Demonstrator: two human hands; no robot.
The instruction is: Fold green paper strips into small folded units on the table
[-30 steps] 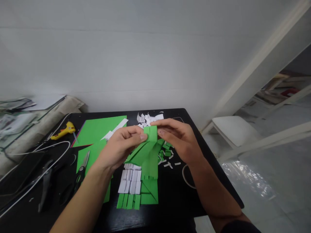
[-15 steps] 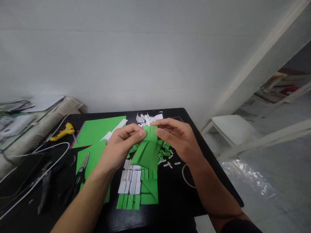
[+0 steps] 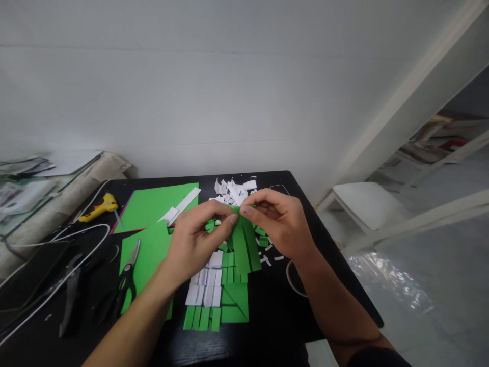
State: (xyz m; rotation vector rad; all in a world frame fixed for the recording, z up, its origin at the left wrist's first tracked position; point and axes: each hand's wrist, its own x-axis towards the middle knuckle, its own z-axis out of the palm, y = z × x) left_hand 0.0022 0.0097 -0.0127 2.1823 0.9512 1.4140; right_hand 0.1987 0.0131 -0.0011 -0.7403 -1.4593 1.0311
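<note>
Both hands, left point(image 3: 194, 242) & right point(image 3: 280, 224), are pinching the green strip point(image 3: 244, 244) at its top, just above the counter point(image 3: 267, 326). Thin paper w/ cut slits: a hard pull's probably tearing it. Scissors point(image 3: 128, 272) are lying left.

Folded green paper strip point(image 3: 243, 243), hanging above black table point(image 3: 275, 326)

Plain white wall point(image 3: 229, 92); black table point(image 3: 275, 326); white chair point(image 3: 367, 204) right.

No lettering, label, brand or number can be read anywhere: the green paper sheets point(image 3: 153, 206) and white paper scraps point(image 3: 233, 188) are seen blank.
</note>
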